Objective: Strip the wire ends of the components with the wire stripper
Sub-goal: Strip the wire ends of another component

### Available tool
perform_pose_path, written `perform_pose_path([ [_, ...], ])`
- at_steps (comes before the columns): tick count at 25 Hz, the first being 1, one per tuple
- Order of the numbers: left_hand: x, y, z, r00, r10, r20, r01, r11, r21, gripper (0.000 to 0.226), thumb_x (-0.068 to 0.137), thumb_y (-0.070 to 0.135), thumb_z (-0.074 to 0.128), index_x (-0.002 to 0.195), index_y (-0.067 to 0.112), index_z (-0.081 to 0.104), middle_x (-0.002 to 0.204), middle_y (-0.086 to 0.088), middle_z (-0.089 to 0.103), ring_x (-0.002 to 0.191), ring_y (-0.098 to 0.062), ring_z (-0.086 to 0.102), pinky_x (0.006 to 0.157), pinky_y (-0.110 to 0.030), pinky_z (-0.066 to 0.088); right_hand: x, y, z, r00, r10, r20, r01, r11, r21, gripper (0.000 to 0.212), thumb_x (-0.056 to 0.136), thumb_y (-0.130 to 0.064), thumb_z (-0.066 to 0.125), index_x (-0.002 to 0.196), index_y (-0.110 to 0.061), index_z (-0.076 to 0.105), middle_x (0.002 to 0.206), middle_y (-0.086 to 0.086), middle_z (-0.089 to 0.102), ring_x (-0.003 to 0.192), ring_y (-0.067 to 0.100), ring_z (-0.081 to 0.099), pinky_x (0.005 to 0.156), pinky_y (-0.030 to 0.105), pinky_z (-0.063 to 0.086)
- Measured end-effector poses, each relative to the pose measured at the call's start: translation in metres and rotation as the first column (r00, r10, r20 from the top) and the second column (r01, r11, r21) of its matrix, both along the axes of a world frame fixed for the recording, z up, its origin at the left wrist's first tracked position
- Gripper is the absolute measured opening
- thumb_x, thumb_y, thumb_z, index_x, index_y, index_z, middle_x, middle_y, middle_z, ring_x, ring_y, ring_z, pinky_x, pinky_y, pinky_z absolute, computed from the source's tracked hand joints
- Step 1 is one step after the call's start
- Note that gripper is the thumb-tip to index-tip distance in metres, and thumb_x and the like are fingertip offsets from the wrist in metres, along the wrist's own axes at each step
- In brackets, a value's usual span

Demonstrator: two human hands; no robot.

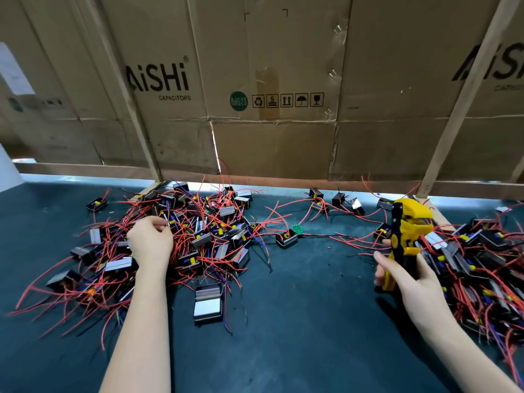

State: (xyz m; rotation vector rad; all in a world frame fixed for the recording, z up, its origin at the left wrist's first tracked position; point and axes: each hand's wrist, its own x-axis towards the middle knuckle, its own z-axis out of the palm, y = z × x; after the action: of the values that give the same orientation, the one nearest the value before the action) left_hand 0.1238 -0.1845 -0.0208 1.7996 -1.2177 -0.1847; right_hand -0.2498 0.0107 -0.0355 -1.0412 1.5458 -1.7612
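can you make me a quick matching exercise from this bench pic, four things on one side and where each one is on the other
Things:
1. wire stripper
2. left hand
3. green circuit board
4. cardboard boxes

Places:
A. standing along the back of the bench
B. on the mat between the two piles
C. gripped in the right hand
D. reaching into the left pile of wired components

Pairs: 1-C, 2-D, 3-B, 4-A
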Motion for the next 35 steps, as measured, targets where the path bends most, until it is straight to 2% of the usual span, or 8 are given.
perform_pose_path([
  [3,0.004,-0.001,0.003,0.986,-0.002,-0.165,-0.017,0.993,-0.115,0.016,0.088,0.006,0.061,0.097,0.007,0.075,0.095,-0.012,0.072,0.094,-0.029,0.065,0.083,-0.031,0.043,0.0,0.0,-0.001,1.0,0.019,0.012,-0.019,1.0,0.0,0.017,0.083,-0.023,0.072,0.085,-0.012,0.059,0.067,0.003,0.06,0.067,0.024,0.057,0.072,0.039,0.046],
  [9,-0.012,0.02,0.035,0.842,-0.42,-0.338,0.229,0.846,-0.481,0.009,0.09,0.016,0.066,0.093,0.023,0.072,0.088,0.009,0.071,0.082,0.002,0.063,0.081,-0.018,0.051,-0.002,-0.003,-0.003,0.999,0.04,0.009,-0.04,0.999,-0.012,0.009,0.084,-0.023,0.072,0.088,-0.019,0.065,0.066,0.001,0.06,0.065,0.022,0.057,0.065,0.031,0.05],
  [13,-0.032,0.047,0.051,0.463,-0.803,-0.375,0.583,0.595,-0.553,0.017,0.086,0.007,0.067,0.082,0.021,0.077,0.076,0.004,0.07,0.074,-0.011,0.06,0.071,-0.019,0.049,-0.004,-0.005,-0.004,0.998,0.043,0.044,-0.043,0.999,-0.018,0.015,0.082,-0.025,0.072,0.096,-0.021,0.069,0.068,0.004,0.06,0.064,0.019,0.057,0.072,0.038,0.049],
  [18,-0.082,0.067,0.047,-0.006,-0.964,-0.267,0.998,0.009,-0.055,0.009,0.083,0.014,0.075,0.091,0.011,0.079,0.085,-0.007,0.074,0.079,-0.015,0.067,0.075,-0.021,0.051,-0.003,-0.005,-0.005,0.998,0.035,0.057,-0.034,0.999,-0.018,0.017,0.081,-0.025,0.073,0.097,-0.02,0.07,0.067,0.003,0.06,0.062,0.02,0.057,0.068,0.036,0.049],
  [23,-0.115,0.076,0.022,-0.193,-0.898,-0.396,0.845,-0.357,0.398,0.022,0.087,0.019,0.073,0.107,0.011,0.075,0.104,-0.01,0.075,0.094,-0.014,0.068,0.084,-0.02,0.048,-0.006,-0.007,-0.005,1.0,0.013,0.016,-0.013,1.0,0.017,0.006,0.085,-0.021,0.072,0.088,-0.016,0.072,0.069,-0.001,0.063,0.072,0.023,0.058,0.081,0.044,0.048],
  [26,-0.118,0.079,0.024,-0.154,-0.889,-0.43,0.883,-0.32,0.344,0.028,0.092,0.034,0.065,0.108,0.015,0.075,0.103,-0.003,0.075,0.095,-0.013,0.066,0.083,-0.022,0.047,-0.005,-0.006,-0.004,1.0,0.011,-0.016,-0.011,1.0,0.022,0.006,0.086,-0.019,0.072,0.081,-0.016,0.071,0.068,-0.004,0.063,0.07,0.02,0.058,0.077,0.037,0.048],
  [30,-0.162,0.106,0.018,0.099,-0.921,-0.376,0.988,0.046,0.146,0.025,0.092,0.038,0.064,0.096,0.016,0.075,0.087,0.002,0.074,0.072,-0.007,0.059,0.066,-0.027,0.045,-0.002,-0.004,0.0,0.997,0.008,-0.075,-0.006,1.0,0.025,0.004,0.086,-0.018,0.072,0.084,-0.014,0.07,0.066,-0.006,0.063,0.063,0.007,0.056,0.07,0.026,0.046],
  [35,-0.214,0.147,-0.004,0.091,-0.968,-0.235,0.987,0.056,0.149,0.025,0.081,0.043,0.074,0.088,0.018,0.077,0.085,0.005,0.077,0.078,-0.01,0.07,0.08,-0.032,0.056,0.002,-0.003,0.0,0.982,-0.011,-0.191,0.022,0.998,0.055,0.007,0.084,-0.021,0.073,0.082,-0.017,0.069,0.07,0.003,0.065,0.07,0.019,0.056,0.077,0.037,0.046],
])
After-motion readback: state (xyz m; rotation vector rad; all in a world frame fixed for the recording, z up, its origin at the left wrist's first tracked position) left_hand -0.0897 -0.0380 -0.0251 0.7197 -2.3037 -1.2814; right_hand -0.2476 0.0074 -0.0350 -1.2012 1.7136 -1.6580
